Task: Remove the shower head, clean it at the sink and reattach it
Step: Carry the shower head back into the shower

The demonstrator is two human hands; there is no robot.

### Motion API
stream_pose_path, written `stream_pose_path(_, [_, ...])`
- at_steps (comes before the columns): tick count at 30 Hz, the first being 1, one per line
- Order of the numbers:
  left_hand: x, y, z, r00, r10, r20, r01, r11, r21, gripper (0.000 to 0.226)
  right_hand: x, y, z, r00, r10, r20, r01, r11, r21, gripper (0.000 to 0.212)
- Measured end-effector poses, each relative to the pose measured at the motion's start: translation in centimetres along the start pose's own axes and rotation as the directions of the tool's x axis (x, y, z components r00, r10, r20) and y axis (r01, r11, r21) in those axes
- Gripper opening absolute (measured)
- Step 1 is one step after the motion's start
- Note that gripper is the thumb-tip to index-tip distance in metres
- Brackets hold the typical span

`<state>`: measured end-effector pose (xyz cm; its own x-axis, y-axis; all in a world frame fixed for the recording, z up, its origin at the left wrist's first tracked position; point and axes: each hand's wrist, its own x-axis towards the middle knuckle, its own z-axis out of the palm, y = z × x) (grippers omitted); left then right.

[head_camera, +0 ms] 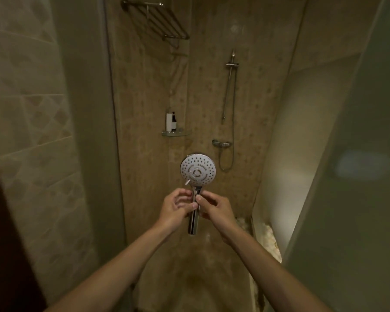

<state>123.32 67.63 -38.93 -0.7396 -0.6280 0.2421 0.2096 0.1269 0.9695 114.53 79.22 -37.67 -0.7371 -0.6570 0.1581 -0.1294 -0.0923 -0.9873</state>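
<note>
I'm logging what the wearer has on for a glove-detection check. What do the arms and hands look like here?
Both forearms are bare, with no sleeves in view. The left hand and right hand wear no gloves; no rings, watch or bracelets are visible, though the light is dim.

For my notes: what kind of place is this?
Likely a tiled shower stall: a chrome riser rail with mixer tap on the wall, and a small glass corner shelf.

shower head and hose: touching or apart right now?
Apart. The head view shows the shower head held by both hands with its handle end bare, while the hose hangs on the far wall, clear space between.
</note>
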Motion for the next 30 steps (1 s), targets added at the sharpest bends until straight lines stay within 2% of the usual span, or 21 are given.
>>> stream_pose_path(2, [3.4, -0.6, 0.9, 1.0, 0.001, 0.015, -0.001, 1.0, 0.011, 0.033, 3.1, 0.1, -1.1, 1.0, 0.012, -0.016, -0.012, 1.0, -0.018, 0.031])
stream_pose_path(15, [29.2, -4.6, 4.5, 0.998, -0.02, 0.052, 0.021, 0.999, -0.025, 0.034, 28.2, 1.4, -6.2, 0.996, -0.005, -0.089, 0.002, 0.999, -0.038, 0.046])
stream_pose_path(25, [47.2, -4.7, 8.9, 0.983, -0.031, 0.18, 0.036, 0.999, -0.025, 0.031, 44.5, 1.0, -10.6, 0.984, -0.047, -0.171, 0.049, 0.999, 0.011, 0.041])
stream_pose_path(28, [51.7, -5.0, 10.8, 0.984, -0.019, 0.178, 0.024, 0.999, -0.026, 0.031, 48.9, 0.8, -12.5, 0.98, -0.054, -0.191, 0.055, 0.998, 0.001, 0.044])
stream_pose_path(30, [54.7, -5.2, 12.0, 0.985, -0.01, 0.171, 0.012, 1.0, -0.011, 0.033, 51.9, 1.1, -13.7, 0.98, -0.066, -0.189, 0.062, 0.998, -0.026, 0.039])
